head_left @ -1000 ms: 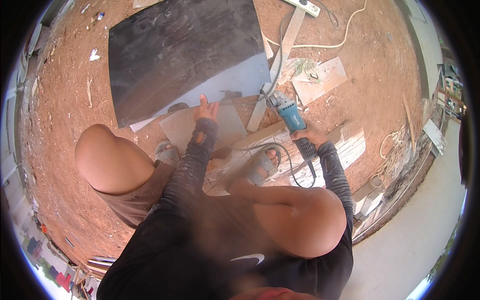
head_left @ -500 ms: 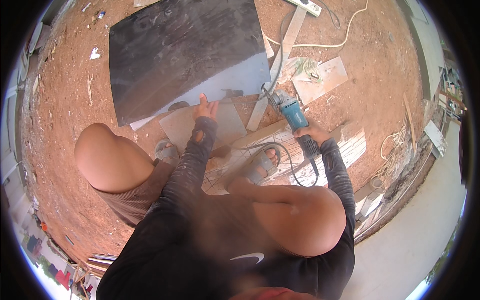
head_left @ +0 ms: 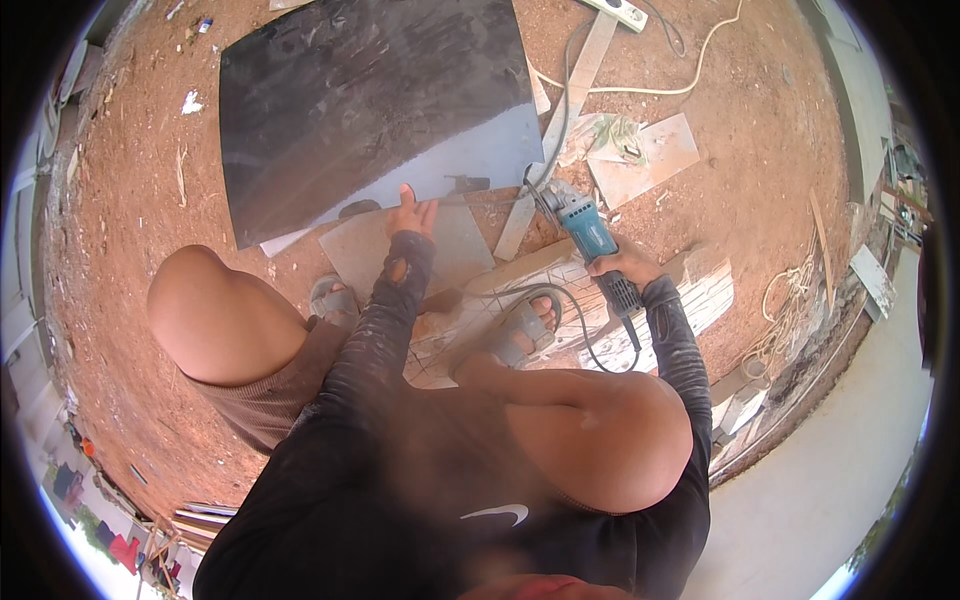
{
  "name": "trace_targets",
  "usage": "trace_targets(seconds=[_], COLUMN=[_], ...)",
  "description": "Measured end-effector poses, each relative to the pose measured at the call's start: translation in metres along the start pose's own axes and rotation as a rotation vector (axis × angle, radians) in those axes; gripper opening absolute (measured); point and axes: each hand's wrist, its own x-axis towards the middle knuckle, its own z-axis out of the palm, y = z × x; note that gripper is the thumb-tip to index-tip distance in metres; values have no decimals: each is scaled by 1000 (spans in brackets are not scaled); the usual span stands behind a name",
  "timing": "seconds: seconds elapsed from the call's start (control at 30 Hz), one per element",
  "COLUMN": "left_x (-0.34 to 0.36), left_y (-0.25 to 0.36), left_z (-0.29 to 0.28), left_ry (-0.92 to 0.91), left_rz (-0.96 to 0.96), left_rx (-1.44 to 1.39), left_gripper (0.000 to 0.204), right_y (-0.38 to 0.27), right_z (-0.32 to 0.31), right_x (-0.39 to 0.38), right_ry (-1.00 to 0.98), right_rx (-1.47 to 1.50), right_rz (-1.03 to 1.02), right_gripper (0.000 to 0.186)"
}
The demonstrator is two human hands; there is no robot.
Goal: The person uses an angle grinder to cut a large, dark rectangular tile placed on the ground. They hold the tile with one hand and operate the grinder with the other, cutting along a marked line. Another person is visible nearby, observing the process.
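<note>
Out on bare reddish ground [head_left: 120, 340], rough and strewn with crumbs and scraps, we have a large dark glossy slab [head_left: 370, 90] at the top of the view, a little left of centre. Dusty smears run over much of its face, and a paler band gleams along the near edge. Right at that edge is the left hand [head_left: 411, 215], thumb up and fingers loosely apart; how firmly it bears on the slab, I cannot tell. Over to the right hand [head_left: 624, 263], and it's wrapped around the body of a teal and black angle grinder [head_left: 588, 228], head just beside the slab's near right corner; whether the disc touches, I cannot tell.

Down below, a greyish tile [head_left: 465, 240] lies flat by the slab's near edge, and under the right arm a whitish patch marked with lines [head_left: 705, 295] catches bright light. Up top, a flat strip [head_left: 590, 60] runs to a white power strip [head_left: 622, 13], with a cream cable [head_left: 700, 55] curving off to the right. Crumpled plastic [head_left: 615, 135] sits on a light tile [head_left: 660, 155]. Farther right lies tangled rope [head_left: 790, 315], then a broad pale surface [head_left: 820, 430], bent by the lens. Lower left, long pieces [head_left: 205, 518] lie stacked.
</note>
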Motion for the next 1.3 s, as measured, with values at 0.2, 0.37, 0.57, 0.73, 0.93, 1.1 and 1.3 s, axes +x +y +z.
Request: trace_targets(seconds=[0.2,0.37,0.57,0.73,0.93,1.1,1.3], left_x=[-5,-5,-4,-8,-5,-6,-5], left_y=[2,1,1,1,4,3,2], left_z=[4,5,4,7,5,6,7], left_ry=[21,22,23,11,20,32,39], left_rz=[-20,-12,-20,-15,-22,-36,-35], left_rx=[-9,-18,-23,-23,-18,-15,-14], left_gripper=[62,60,62,64,64,61,60], right_y=[3,7,12,16,5,5,12], right_z=[-1,1,1,-2,3,6,5], right_x=[0,-1,-2,0,0,-4,-3], right_ry=[-24,-16,-8,-4,-13,-6,16], right_rx=[20,20,9,76,42,60,0], right_rz=[7,-26,-23,-21,-9,-10,-12], right_gripper=[59,61,62,59,60,63,64])
